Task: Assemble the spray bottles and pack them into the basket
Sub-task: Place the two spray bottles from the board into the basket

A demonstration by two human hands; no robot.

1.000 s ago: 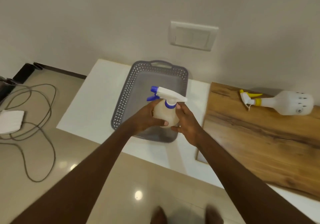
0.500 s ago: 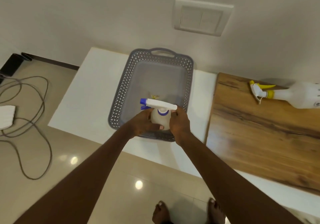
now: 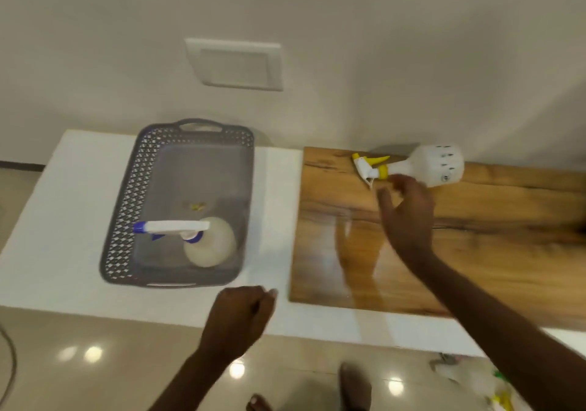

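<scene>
Released since the earlier frame, the blue-trigger spray bottle [image 3: 206, 242] now lies in the grey basket [image 3: 126, 207] near its front right corner, nozzle toward the left wall; both hands have left it. Left hand [image 3: 239, 314]: loosely curled and holding nothing, over the front edge of the white counter [image 3: 63, 195]. Right hand [image 3: 407, 214]: fingers spread wide, holding nothing, blurred, just beside the neck of the yellow-trigger spray bottle [image 3: 428, 166]; whether it touches cannot be told. That bottle lies on its side near the back edge of the wooden board [image 3: 491, 252], which covers the right part of the counter. Dark marks on the bottle's body are too small to read. A white switch plate [image 3: 236, 63] sits on the beige wall [image 3: 412, 45] behind. Glossy floor tiles [image 3: 95, 363] reflect ceiling lights; a cable [image 3: 8, 366] shows at the left edge, and blurred items lie at lower right.
</scene>
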